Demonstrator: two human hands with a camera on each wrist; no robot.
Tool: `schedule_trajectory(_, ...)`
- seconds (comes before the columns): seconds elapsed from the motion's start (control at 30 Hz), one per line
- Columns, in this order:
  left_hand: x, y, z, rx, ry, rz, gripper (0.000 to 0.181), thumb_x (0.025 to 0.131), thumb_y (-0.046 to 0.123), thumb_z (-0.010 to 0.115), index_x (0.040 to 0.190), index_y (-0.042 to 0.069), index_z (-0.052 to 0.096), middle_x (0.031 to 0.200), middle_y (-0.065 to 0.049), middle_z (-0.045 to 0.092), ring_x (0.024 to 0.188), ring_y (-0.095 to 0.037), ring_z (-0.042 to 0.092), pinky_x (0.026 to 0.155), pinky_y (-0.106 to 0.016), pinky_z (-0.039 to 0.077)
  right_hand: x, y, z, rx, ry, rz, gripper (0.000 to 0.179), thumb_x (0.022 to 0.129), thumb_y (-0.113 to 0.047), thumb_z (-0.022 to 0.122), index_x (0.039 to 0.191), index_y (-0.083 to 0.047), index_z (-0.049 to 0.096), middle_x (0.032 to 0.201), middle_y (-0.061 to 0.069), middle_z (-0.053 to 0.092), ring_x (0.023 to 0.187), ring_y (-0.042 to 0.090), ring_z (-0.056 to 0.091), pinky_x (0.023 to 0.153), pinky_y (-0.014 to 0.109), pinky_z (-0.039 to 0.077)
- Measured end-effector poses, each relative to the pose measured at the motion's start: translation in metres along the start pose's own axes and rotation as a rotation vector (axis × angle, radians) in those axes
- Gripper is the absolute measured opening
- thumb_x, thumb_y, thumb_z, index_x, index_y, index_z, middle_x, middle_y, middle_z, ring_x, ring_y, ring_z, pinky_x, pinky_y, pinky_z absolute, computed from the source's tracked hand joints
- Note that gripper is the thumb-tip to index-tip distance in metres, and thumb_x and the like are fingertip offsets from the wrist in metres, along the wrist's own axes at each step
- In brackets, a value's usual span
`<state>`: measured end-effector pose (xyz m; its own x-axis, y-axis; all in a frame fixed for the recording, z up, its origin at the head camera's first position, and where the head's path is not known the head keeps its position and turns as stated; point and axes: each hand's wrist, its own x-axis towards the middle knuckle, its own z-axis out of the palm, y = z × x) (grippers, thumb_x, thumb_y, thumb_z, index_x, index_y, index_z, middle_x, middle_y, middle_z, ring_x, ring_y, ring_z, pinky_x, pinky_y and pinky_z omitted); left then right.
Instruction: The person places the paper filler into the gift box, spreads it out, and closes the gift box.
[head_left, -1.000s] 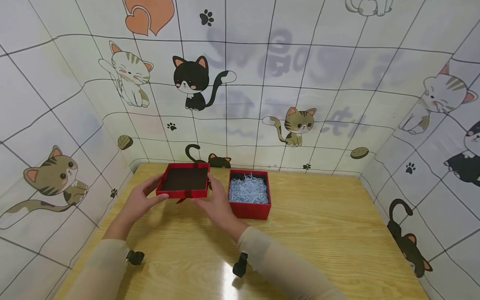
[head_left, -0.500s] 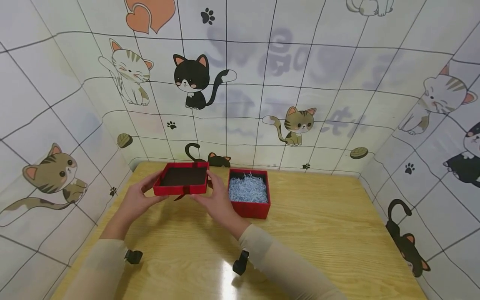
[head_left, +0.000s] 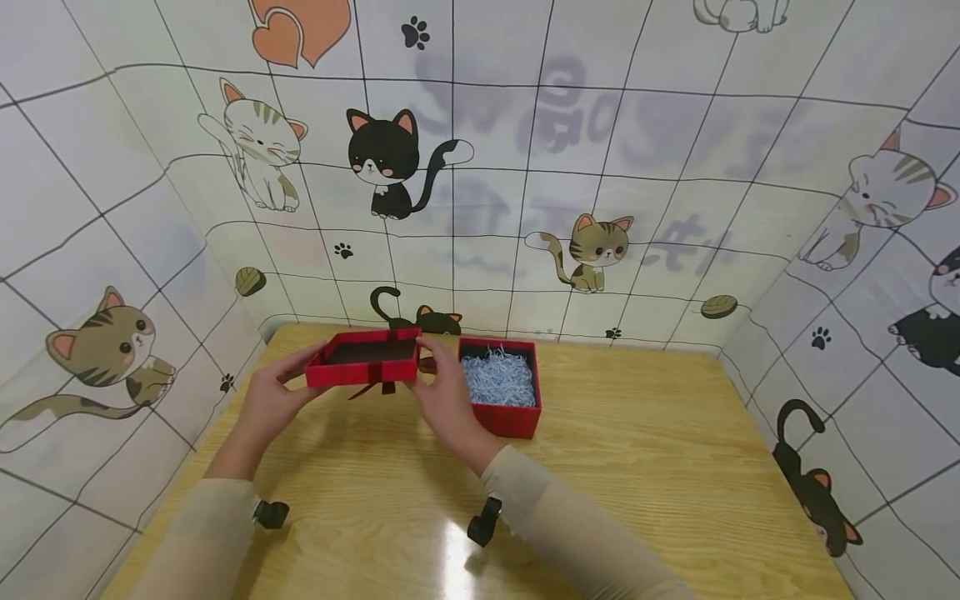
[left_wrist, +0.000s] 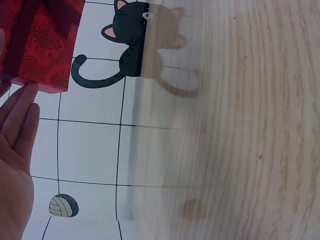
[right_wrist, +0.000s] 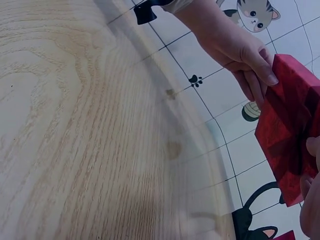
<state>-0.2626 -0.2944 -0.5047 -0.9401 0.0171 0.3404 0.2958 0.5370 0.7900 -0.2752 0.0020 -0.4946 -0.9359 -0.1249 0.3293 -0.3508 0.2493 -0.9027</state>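
Note:
Held above the table at the back left is a red box lid (head_left: 362, 372), its dark inside facing up and towards the head camera. My left hand (head_left: 272, 402) grips its left side, thumb at the near edge. At the opposite end my right hand (head_left: 444, 398) pinches the right side. A dark red ribbon (head_left: 387, 387) hangs below the lid; in the right wrist view it crosses the patterned red underside (right_wrist: 287, 135). Just right of my right hand stands the open red box (head_left: 501, 421), filled with light blue shredded paper (head_left: 497, 379).
The wooden table (head_left: 637, 467) reaches to a white wall covering (head_left: 495, 200) with printed cats and a grid. That covering also rises on the left and right. Dark wrist cameras (head_left: 272, 514) are strapped at both sleeves.
The lid has tilted, so less of its dark inside shows and more of its red near side. My right hand has shifted slightly right along with it. The box has stayed put.

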Motion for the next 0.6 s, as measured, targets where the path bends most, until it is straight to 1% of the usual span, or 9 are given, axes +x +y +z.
schedule_trajectory(0.1,0.000,0.002,0.000,0.001,0.038,0.014,0.061,0.096,0.012,0.089,0.153,0.018,0.069,0.141,-0.016,0.074,0.123,-0.015,0.071,0.089,-0.011,0.051,0.001,0.000,-0.003,-0.011,0.012,-0.017,0.055,0.101,-0.011,0.083,0.153,-0.009,0.063,0.148,0.006,0.066,0.115,0.023,0.071,0.101,0.036,0.061)
schedule_trajectory(0.17,0.000,0.003,0.000,0.009,0.055,0.032,0.059,0.096,0.011,0.089,0.151,0.017,0.071,0.139,-0.016,0.075,0.118,-0.001,0.067,0.092,-0.012,0.049,0.001,0.000,-0.004,-0.014,0.010,-0.024,0.053,0.102,-0.012,0.083,0.152,-0.010,0.064,0.147,0.005,0.066,0.114,0.022,0.071,0.100,0.036,0.061)
schedule_trajectory(0.23,0.001,0.004,0.000,0.018,0.070,0.046,0.058,0.095,0.009,0.089,0.150,0.016,0.072,0.136,-0.016,0.076,0.114,0.008,0.063,0.093,-0.013,0.048,0.002,0.000,-0.006,-0.016,0.003,-0.028,0.052,0.102,-0.013,0.082,0.151,-0.011,0.064,0.146,0.004,0.066,0.114,0.021,0.071,0.099,0.036,0.061)
schedule_trajectory(0.3,0.001,0.005,0.001,0.028,0.081,0.052,0.056,0.095,0.008,0.089,0.149,0.015,0.073,0.133,-0.016,0.077,0.112,0.011,0.062,0.096,-0.018,0.049,0.002,0.001,-0.008,-0.023,0.000,-0.033,0.051,0.102,-0.014,0.083,0.150,-0.011,0.065,0.145,0.003,0.066,0.113,0.022,0.071,0.097,0.036,0.062)
schedule_trajectory(0.43,0.002,0.007,0.002,0.034,0.101,0.038,0.052,0.097,0.012,0.088,0.147,0.016,0.074,0.128,-0.011,0.080,0.109,0.008,0.064,0.102,-0.036,0.052,0.005,0.003,-0.011,-0.046,0.009,-0.057,0.048,0.101,-0.017,0.085,0.146,-0.014,0.069,0.141,0.004,0.068,0.112,0.025,0.071,0.095,0.036,0.061)
schedule_trajectory(0.47,0.003,0.007,0.003,0.033,0.105,0.037,0.050,0.097,0.014,0.088,0.145,0.017,0.075,0.126,-0.009,0.080,0.108,0.007,0.065,0.103,-0.039,0.052,0.005,0.004,-0.012,-0.050,0.013,-0.064,0.047,0.101,-0.017,0.085,0.145,-0.014,0.070,0.140,0.004,0.068,0.112,0.027,0.071,0.095,0.037,0.061)
schedule_trajectory(0.5,0.003,0.007,0.003,0.032,0.110,0.039,0.048,0.097,0.015,0.088,0.144,0.017,0.076,0.125,-0.007,0.080,0.107,0.006,0.066,0.103,-0.040,0.052,0.006,0.004,-0.013,-0.057,0.017,-0.072,0.046,0.101,-0.018,0.085,0.144,-0.015,0.070,0.138,0.004,0.069,0.113,0.028,0.071,0.095,0.038,0.061)
schedule_trajectory(0.53,0.003,0.007,0.004,0.031,0.117,0.044,0.045,0.097,0.016,0.089,0.141,0.017,0.078,0.123,-0.005,0.081,0.106,0.005,0.067,0.103,-0.038,0.052,0.006,0.005,-0.014,-0.060,0.018,-0.078,0.045,0.100,-0.019,0.086,0.142,-0.016,0.071,0.137,0.003,0.069,0.113,0.028,0.071,0.096,0.038,0.061)
schedule_trajectory(0.6,0.004,0.008,0.005,0.022,0.130,0.063,0.040,0.096,0.016,0.090,0.135,0.017,0.081,0.120,0.000,0.080,0.105,0.004,0.068,0.102,-0.030,0.052,0.007,0.006,-0.015,-0.058,0.019,-0.091,0.043,0.101,-0.021,0.086,0.141,-0.018,0.072,0.136,0.001,0.069,0.117,0.029,0.070,0.097,0.040,0.060)
